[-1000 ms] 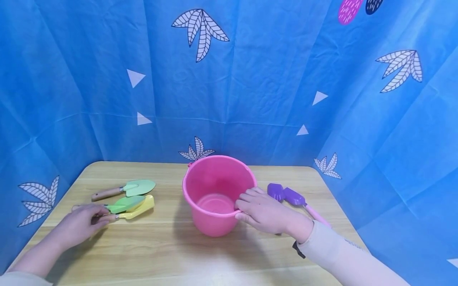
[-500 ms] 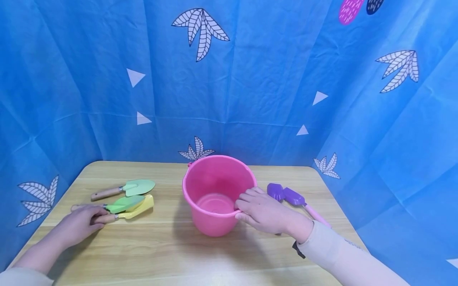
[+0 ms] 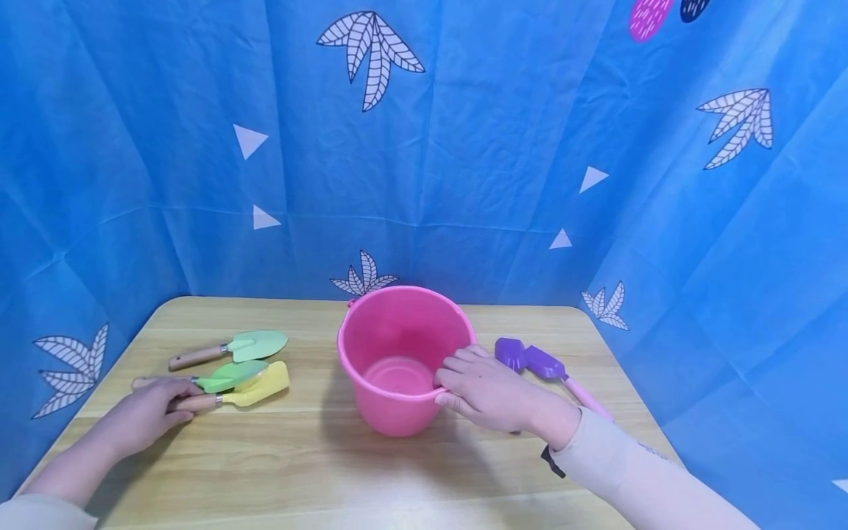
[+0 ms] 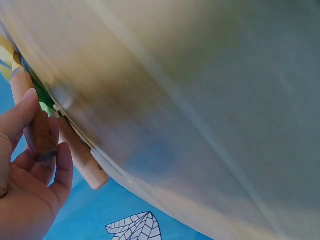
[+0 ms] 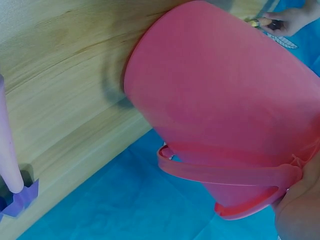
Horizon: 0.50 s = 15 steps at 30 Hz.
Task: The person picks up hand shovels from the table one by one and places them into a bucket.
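At the left of the head view, my left hand [image 3: 142, 416] holds a yellow trowel [image 3: 268, 384] by its wooden handle. The left wrist view shows thumb and fingers pinching that handle [image 4: 37, 122]. Partly over the yellow blade lies a green trowel [image 3: 228, 375], its handle partly hidden by the hand. A pale green trowel [image 3: 258, 344] lies just behind them. In the middle stands a pink bucket [image 3: 397, 416], upright, with nothing visible inside. My right hand [image 3: 486, 386] grips its right rim, fingers over the edge and thumb outside.
Right of the bucket lie two purple-headed tools; the nearer-right purple head [image 3: 545, 364] has a pink handle [image 3: 586, 397]. My right forearm passes in front of them. Blue patterned cloth [image 3: 424, 147] hangs around the wooden table [image 3: 318, 478]. The bucket's handle [image 5: 225, 173] hangs at its side.
My left thumb and fingers have settled around the yellow trowel's handle, and its blade has shifted slightly right. The right hand and bucket have stayed put.
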Tool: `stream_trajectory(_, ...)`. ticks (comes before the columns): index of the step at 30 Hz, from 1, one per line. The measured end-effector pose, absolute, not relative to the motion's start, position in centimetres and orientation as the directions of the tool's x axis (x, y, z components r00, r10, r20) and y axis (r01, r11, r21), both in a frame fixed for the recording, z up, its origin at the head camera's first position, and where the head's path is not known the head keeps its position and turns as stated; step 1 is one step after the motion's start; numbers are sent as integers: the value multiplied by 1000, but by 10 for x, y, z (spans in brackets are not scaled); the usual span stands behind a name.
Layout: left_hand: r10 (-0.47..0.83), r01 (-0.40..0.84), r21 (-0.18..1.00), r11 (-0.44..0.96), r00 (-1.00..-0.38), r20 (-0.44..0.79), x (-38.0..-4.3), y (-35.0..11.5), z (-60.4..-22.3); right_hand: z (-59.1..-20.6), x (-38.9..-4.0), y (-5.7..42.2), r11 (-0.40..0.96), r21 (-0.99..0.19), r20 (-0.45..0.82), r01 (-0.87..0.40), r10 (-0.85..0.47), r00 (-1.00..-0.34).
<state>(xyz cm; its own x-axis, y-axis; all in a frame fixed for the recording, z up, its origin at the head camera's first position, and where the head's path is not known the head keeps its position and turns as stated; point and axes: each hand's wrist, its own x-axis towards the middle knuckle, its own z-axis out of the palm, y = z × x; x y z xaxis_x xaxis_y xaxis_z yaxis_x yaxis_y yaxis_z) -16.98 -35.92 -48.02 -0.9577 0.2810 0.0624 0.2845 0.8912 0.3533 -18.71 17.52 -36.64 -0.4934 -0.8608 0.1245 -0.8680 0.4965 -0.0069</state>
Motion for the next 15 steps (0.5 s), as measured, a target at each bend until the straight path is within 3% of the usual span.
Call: stream_trajectory(15, 294, 322, 354, 878, -947, 132, -168, -346, -460, -366, -186, 174, 502, -19, 129, -864, -856, -500)
